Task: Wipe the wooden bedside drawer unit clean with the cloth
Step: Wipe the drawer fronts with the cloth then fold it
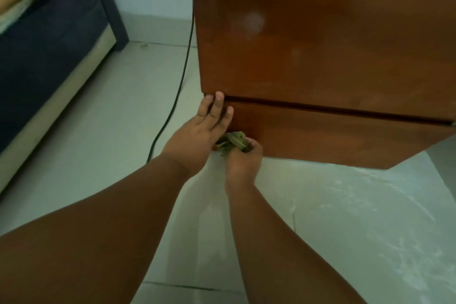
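Observation:
The wooden bedside drawer unit [320,57] fills the upper right, its reddish-brown fronts split by a dark gap. A pale smudge shows on the upper drawer front. My left hand [199,136] rests flat on the unit's lower left corner, with its fingertips at the gap between the drawers. My right hand [243,160] is closed around a bunched green cloth [230,142] and presses it against the lower drawer's left end, close to the floor. Most of the cloth is hidden inside my fist.
A black cable [179,81] runs down the wall and across the pale tiled floor [111,118] just left of the unit. A dark blue bed frame [49,52] stands at the far left. Dusty streaks mark the floor at the lower right.

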